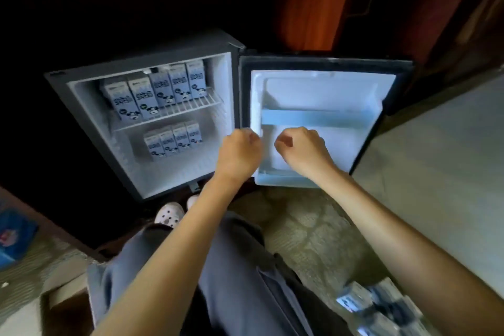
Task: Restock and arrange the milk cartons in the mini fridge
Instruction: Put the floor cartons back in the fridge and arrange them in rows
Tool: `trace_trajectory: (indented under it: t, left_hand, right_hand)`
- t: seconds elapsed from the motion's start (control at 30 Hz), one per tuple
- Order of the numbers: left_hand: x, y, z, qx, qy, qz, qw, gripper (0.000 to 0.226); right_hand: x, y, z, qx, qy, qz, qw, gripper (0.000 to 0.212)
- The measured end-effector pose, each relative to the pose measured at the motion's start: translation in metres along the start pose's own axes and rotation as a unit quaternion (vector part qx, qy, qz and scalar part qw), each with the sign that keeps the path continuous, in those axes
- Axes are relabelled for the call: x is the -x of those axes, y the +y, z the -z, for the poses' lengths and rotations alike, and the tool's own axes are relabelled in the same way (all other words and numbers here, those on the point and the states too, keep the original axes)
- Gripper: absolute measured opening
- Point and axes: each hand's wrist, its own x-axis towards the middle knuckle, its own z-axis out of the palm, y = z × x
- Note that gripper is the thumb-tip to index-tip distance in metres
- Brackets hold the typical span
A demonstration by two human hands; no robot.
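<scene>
The mini fridge [81, 106] stands open on the floor. Several blue-and-white milk cartons [158, 90] stand in a row on its wire upper shelf. Several more cartons [173, 140] stand in a row on the fridge floor below. The fridge door [321, 90] swings open to the right, and its blue door rack [313, 117] holds nothing. My left hand [240, 150] and my right hand [302, 147] are both closed in fists in front of the door's lower part, holding nothing. More loose cartons [381, 308] lie on the floor at lower right.
A pale bed or cabinet side [450, 185] rises on the right. My legs in grey trousers [231, 281] and white clogs [169, 214] are in front of the fridge. A blue box [13, 235] sits at the left edge. An orange curtain [313, 0] hangs behind.
</scene>
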Motion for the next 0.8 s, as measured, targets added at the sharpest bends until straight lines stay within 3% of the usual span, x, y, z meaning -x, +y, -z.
trace_trajectory:
  t: [0.13,0.33,0.5,0.67,0.8]
  left_hand:
    - [0.043,0.032,-0.071,0.002,-0.082,-0.021,0.996,0.031]
    - [0.105,0.056,-0.172,-0.046,-0.213,-0.046,0.975,0.028]
    - [0.152,0.048,-0.241,-0.104,-0.372,-0.079,0.919,0.025]
    - [0.180,0.033,-0.285,-0.217,-0.450,-0.091,0.862,0.027]
    - [0.189,0.026,-0.306,-0.228,-0.489,-0.110,0.835,0.026]
  right_hand:
    - [0.059,0.079,0.024,0.029,0.044,-0.091,0.994,0.024]
    - [0.150,0.192,0.023,0.028,0.043,-0.233,0.971,0.027]
    - [0.205,0.274,-0.021,0.053,-0.050,-0.321,0.944,0.024]
    - [0.264,0.337,-0.080,0.042,-0.138,-0.380,0.914,0.019]
    - [0.300,0.365,-0.117,0.010,-0.121,-0.442,0.889,0.046]
